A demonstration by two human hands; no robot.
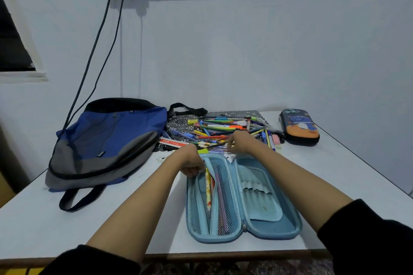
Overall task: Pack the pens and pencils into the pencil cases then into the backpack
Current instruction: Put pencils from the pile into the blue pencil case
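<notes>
A light blue pencil case point(263, 214) lies open flat on the table in front of me, with a yellow pencil point(208, 190) and a few others in its left mesh pocket. My left hand point(191, 161) grips the top left edge of that pocket. My right hand point(240, 142) reaches over the case's far end and pinches pens at the near edge of the pile of pens and pencils point(223, 129). A closed dark pencil case point(298, 126) with a cartoon print sits at the far right. The blue and grey backpack point(107, 143) lies flat to the left.
The pile rests on a black and white patterned mat point(181, 121) against the wall. A red and white ruler point(172, 142) lies beside the backpack. Two black cables point(98, 51) hang from wall sockets down behind the backpack. The table's right edge point(366, 161) runs diagonally.
</notes>
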